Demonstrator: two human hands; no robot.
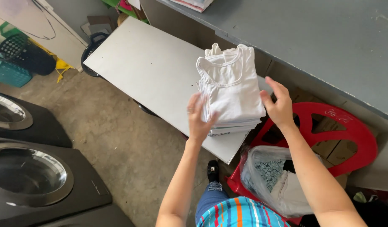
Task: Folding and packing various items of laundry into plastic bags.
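Note:
A stack of folded white shirts [232, 88] lies on a white board [152, 67] used as a table. My left hand [199, 117] is at the stack's left side, fingers spread and slightly blurred, touching or just beside the edge. My right hand [279, 105] is at the stack's right side, fingers apart, close to the edge. Neither hand grips anything that I can see.
A red plastic chair [341, 130] stands right of the board with a clear plastic bag of clothes [274, 176] on it. A grey counter [311, 38] runs along the back. Two dark washing machines [30, 172] sit at left, with laundry baskets [17, 54] beyond.

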